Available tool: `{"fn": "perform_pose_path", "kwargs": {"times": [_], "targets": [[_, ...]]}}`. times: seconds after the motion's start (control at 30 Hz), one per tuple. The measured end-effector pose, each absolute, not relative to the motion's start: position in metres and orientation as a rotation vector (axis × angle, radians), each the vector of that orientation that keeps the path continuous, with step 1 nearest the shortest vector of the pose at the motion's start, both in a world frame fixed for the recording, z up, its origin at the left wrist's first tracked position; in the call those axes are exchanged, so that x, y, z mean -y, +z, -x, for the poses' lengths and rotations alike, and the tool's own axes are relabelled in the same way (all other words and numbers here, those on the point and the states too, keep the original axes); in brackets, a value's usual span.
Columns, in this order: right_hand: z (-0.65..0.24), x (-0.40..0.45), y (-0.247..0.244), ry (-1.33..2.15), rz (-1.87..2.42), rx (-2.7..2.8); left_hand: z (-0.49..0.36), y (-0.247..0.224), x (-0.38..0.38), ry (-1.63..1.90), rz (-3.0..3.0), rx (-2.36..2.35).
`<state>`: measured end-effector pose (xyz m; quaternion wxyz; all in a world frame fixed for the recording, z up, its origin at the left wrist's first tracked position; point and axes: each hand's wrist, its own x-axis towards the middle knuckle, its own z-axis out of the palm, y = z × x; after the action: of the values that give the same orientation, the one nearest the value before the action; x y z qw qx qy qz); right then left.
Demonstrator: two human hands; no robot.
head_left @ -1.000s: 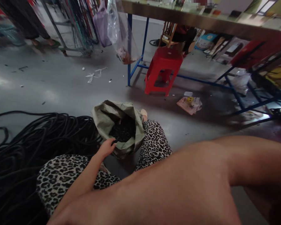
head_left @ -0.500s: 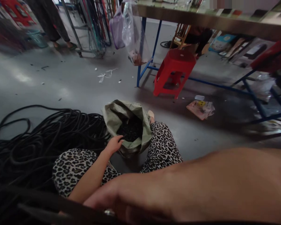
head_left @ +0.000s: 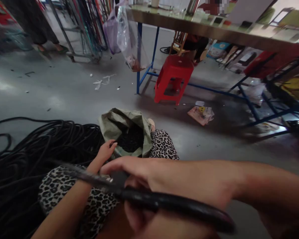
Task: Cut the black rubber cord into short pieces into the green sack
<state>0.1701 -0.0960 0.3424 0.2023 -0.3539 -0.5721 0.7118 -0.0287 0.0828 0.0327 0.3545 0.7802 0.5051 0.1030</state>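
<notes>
Close to the camera, my right hand (head_left: pixel 171 179) is closed on a pair of scissors (head_left: pixel 169 202) with black handles. Their dark, blurred blades point left, across my left forearm. Farther down, my left hand (head_left: pixel 106 150) is at the near left rim of a grey-green woven sack (head_left: pixel 109 124). Its thumb and fingers pinch a small black piece (head_left: pixel 112 144), mostly hidden by the fingers. Many small black pieces (head_left: pixel 132 138) lie inside the open sack, which stands between my knees. Left of the sack spreads a heap of loosely coiled black cord (head_left: pixel 64 132).
Ahead stands a long table (head_left: pixel 201 28) on blue legs, with plastic bags (head_left: pixel 129 36) hanging at its left corner. A red stool (head_left: pixel 175 78) and a flattened pink packet (head_left: pixel 201 115) are on the floor. At upper left, a person's legs (head_left: pixel 32 26) stand near a rack.
My right hand and the scissors have risen into fuller view. My left hand has drawn slightly back from the sack's opening. The whole scene has shifted left.
</notes>
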Motion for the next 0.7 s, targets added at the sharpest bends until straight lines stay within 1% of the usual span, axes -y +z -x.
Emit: {"fn": "perform_pose_path", "kwargs": {"times": [0.03, 0.1, 0.2, 0.3, 0.37, 0.5, 0.6, 0.7], "targets": [[-0.170, 0.096, 0.332, 1.950, 1.103, 1.495, 0.030, 0.038, -0.083, 0.269, -1.990, -1.302], [-0.170, 0.096, 0.294, 1.925, 1.346, 1.294, 0.031, 0.049, -0.083, 0.269, -1.935, -1.304], [-0.171, 0.095, 0.214, 1.807, 1.735, 0.932, 0.034, 0.062, -0.082, 0.302, -1.882, -1.282], [-0.175, 0.090, 0.143, 1.715, 1.808, 0.651, 0.033, 0.068, -0.079, 0.323, -1.855, -1.280], [-0.177, 0.084, 0.111, 1.723, 1.743, 0.521, 0.030, 0.067, -0.076, 0.312, -1.843, -1.285], [-0.169, 0.069, 0.077, 1.703, 1.679, 0.402, 0.021, 0.055, -0.069, 0.282, -1.831, -1.295], [-0.159, 0.062, 0.062, 1.611, 1.790, 0.460, 0.017, 0.041, -0.064, 0.265, -1.868, -1.282], [-0.153, 0.062, 0.049, 1.641, 1.813, 0.492, 0.016, 0.029, -0.061, 0.278, -1.896, -1.298]]}}
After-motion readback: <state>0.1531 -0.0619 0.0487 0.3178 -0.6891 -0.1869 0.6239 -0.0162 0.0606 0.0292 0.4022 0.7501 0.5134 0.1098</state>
